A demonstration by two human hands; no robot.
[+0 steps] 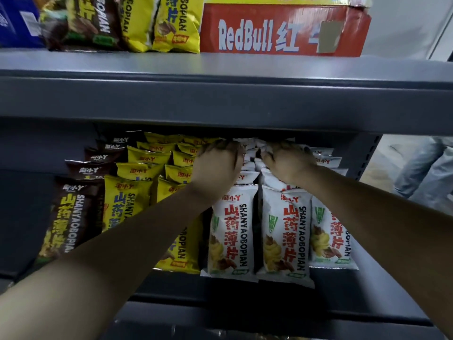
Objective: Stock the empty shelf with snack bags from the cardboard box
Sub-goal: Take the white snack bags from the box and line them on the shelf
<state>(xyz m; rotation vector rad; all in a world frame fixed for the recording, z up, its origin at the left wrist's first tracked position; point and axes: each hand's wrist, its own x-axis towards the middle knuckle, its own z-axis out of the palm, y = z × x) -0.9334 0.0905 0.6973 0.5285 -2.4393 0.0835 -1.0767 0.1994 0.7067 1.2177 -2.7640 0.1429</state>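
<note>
The left forearm [98,253] comes in from 7 o'clock and the right forearm [380,212] from 4 o'clock, both crossing the shelf [343,298] lip. Past it stand the white snack bags [230,231] in three upright files, with yellow bags [127,202] and brown bags [66,222] at 9 o'clock of them.

The left hand [215,168] and right hand [288,164] sit close together over the rear white tops, fingers curled down. Blur hides whether they pinch or only press, so I cannot tell.

Squaring the files likely needs light, even pressure that keeps each bag upright, label forward.

At 12 o'clock, a RedBull carton [269,33] tops the upper shelf [220,99]. The cardboard box is out of view.
</note>
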